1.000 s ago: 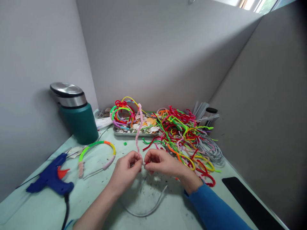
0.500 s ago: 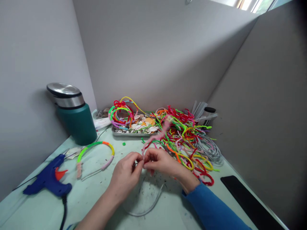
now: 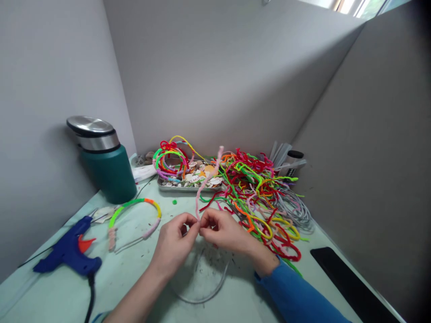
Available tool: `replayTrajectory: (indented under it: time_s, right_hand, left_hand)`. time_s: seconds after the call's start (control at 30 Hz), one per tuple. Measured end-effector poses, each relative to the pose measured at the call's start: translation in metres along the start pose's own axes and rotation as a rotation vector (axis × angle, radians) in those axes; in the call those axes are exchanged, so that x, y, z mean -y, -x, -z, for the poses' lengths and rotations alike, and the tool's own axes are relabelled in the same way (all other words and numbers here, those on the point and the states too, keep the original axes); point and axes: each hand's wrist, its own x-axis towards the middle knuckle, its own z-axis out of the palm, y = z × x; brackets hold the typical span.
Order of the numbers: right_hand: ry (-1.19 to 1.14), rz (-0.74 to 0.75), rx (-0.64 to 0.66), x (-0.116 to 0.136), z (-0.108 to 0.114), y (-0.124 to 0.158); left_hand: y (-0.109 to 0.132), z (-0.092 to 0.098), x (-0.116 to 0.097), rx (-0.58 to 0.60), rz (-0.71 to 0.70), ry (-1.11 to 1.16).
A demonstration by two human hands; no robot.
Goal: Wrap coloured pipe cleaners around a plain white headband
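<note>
At the middle of the table my left hand (image 3: 175,240) and my right hand (image 3: 224,231) meet fingertip to fingertip, both pinched closed. A fuzzy pink pipe cleaner (image 3: 204,183) rises from between the fingertips, its free end pointing up and slightly right; the right fingers grip its base. Below the hands curves a grey wire loop (image 3: 210,296). Its upper left part is hidden by my left hand and forearm, where the left fingers appear to pinch it. To the left lies a hoop (image 3: 134,202) partly wrapped in green, orange, yellow, lilac and peach pipe cleaner.
A blue glue gun (image 3: 69,249) and a teal bottle (image 3: 112,175) stand to the left. Behind the hands are a metal tray (image 3: 188,188) of small pieces, wrapped hoops (image 3: 170,159) and a pipe cleaner heap (image 3: 252,184). Grey wire (image 3: 298,211) and a black strip (image 3: 350,282) are right.
The pink pipe cleaner's free end has swung left and now stands more upright. Both hands have shifted slightly left, still pinched together.
</note>
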Motion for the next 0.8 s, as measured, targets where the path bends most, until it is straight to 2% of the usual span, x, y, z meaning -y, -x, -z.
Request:
replayTrajectory:
  time_s: [0.13, 0.3, 0.43, 0.53, 0.7, 0.8]
  right_hand:
    - [0.115, 0.051, -0.084, 0.000, -0.006, 0.000]
    - [0.143, 0.043, -0.116, -0.001, -0.011, 0.000]
    - [0.132, 0.022, -0.153, -0.003, -0.013, -0.001]
    - [0.068, 0.001, -0.158, -0.005, -0.011, -0.003]
    - [-0.052, -0.051, -0.132, -0.007, -0.006, -0.007]
    - [-0.139, -0.077, -0.102, -0.006, -0.003, -0.007]
  left_hand:
    - [-0.001, 0.000, 0.000, -0.010, 0.017, 0.001]
    - [-0.002, 0.000, 0.002, 0.005, 0.040, 0.029]
    - [-0.002, 0.000, 0.003, -0.028, 0.023, 0.056]
    - [0.000, 0.000, 0.003, -0.035, -0.044, -0.003]
    - [0.002, 0.001, 0.004, -0.043, -0.266, -0.130]
    - [0.002, 0.000, 0.006, -0.042, -0.336, -0.157]
